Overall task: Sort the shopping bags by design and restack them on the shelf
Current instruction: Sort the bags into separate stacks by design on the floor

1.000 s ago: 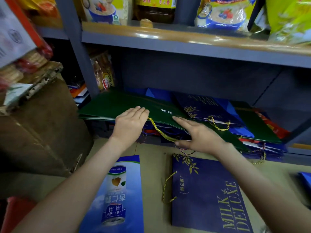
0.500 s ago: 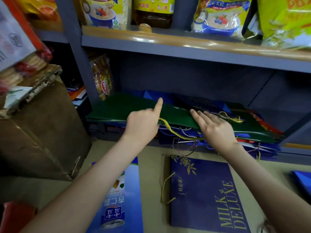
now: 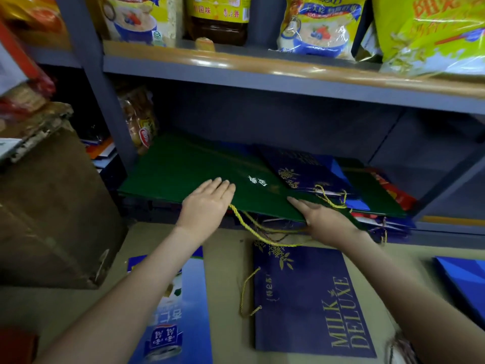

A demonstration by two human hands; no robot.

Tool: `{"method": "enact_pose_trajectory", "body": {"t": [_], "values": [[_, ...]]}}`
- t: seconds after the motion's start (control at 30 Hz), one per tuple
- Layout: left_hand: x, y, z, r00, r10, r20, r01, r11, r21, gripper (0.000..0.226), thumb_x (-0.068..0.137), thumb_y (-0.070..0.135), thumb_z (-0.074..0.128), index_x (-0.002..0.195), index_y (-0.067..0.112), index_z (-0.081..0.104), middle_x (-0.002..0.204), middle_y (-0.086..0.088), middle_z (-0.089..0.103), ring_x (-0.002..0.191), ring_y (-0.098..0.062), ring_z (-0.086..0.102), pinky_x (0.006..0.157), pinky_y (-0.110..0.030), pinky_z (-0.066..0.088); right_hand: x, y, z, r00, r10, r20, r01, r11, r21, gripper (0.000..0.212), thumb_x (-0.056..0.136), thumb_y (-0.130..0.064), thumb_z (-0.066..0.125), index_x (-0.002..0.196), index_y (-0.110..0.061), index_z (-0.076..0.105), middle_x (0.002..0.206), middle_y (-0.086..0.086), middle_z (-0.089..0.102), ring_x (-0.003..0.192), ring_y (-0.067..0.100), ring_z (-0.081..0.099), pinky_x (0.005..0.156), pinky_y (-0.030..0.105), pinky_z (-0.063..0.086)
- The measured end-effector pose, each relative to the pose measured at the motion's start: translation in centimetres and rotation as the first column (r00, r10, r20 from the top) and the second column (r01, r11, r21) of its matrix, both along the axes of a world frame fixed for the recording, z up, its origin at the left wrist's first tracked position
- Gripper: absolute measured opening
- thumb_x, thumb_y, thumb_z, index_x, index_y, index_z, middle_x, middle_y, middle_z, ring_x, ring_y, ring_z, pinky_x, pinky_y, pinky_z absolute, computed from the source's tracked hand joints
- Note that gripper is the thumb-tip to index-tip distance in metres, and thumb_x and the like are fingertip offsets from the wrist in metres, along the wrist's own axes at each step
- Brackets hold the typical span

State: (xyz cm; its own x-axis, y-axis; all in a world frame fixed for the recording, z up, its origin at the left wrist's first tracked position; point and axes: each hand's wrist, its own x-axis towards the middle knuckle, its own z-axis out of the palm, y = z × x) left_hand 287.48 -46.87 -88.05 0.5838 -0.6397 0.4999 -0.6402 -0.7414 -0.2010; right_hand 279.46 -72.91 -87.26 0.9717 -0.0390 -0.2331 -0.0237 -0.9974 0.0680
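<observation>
The left hand [image 3: 207,206] rests flat, fingers straight, on the green shopping bag [image 3: 183,169]; the right hand [image 3: 325,222], fingers straight too, touches its front edge; the bag tops the stack on the lower shelf [image 3: 451,229]; a navy Milk Deluxe bag [image 3: 309,298] lies flat below.

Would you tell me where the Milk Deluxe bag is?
Head view, right of centre: the Milk Deluxe bag lies flat before the shelf, right of the light-blue bag.
</observation>
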Motion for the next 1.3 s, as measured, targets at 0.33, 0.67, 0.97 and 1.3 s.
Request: {"method": "enact_pose_trajectory", "body": {"t": [0.33, 0.67, 0.97, 1.3], "values": [[-4.3, -5.0, -5.2, 0.932, 0.119, -0.342, -0.011, 0.953, 0.301, 0.061, 0.095, 0.029, 0.044, 0.149, 0.009, 0.023, 0.151, -0.017, 0.030, 0.141, -0.026, 0.028, 0.116, -0.038, 0.017, -2.5, 4.1, -4.8, 0.994, 0.056, 0.093, -0.042, 0.988, -0.151, 0.078, 0.093, -0.001, 0.045, 0.151, -0.010, -0.007, 0.158, 0.009, 0.013, 0.146, 0.025, 0.013, 0.117, 0.037, 0.014], [-1.0, -2.3, -7.9, 0.958, -0.135, -0.253, 0.198, 0.950, 0.243, 0.054, 0.069, 0.003, 0.029, 0.102, -0.004, 0.071, 0.099, -0.017, 0.071, 0.090, -0.026, 0.071, 0.077, -0.033, 0.058, -1.8, -1.4, -5.7, 0.994, -0.107, 0.006, 0.094, 0.895, 0.436, 0.053, 0.099, -0.048, 0.029, 0.144, -0.048, 0.000, 0.159, -0.007, -0.007, 0.144, 0.011, -0.015, 0.116, 0.038, -0.004], [1.7, -1.3, -10.3, 0.957, -0.105, -0.272, 0.171, 0.958, 0.232, 0.057, 0.071, -0.003, 0.027, 0.113, -0.004, 0.066, 0.111, -0.020, 0.067, 0.102, -0.030, 0.067, 0.086, -0.040, 0.054, 5.6, -0.7, -8.0, 0.993, -0.032, -0.110, 0.042, 0.994, 0.096, 0.053, 0.100, -0.049, 0.013, 0.149, -0.040, -0.005, 0.157, -0.013, -0.014, 0.145, 0.017, -0.015, 0.117, 0.044, -0.006], [2.6, -1.5, -10.0, 0.986, -0.133, -0.097, 0.132, 0.991, -0.015, 0.049, 0.078, -0.006, 0.031, 0.113, -0.005, 0.065, 0.114, -0.019, 0.066, 0.105, -0.028, 0.065, 0.091, -0.043, 0.050, 7.6, -3.4, -7.3, 0.810, -0.575, -0.116, 0.583, 0.811, 0.048, 0.067, 0.101, -0.048, 0.015, 0.151, -0.004, 0.005, 0.159, 0.009, -0.005, 0.146, 0.028, -0.008, 0.117, 0.051, -0.001]]}}
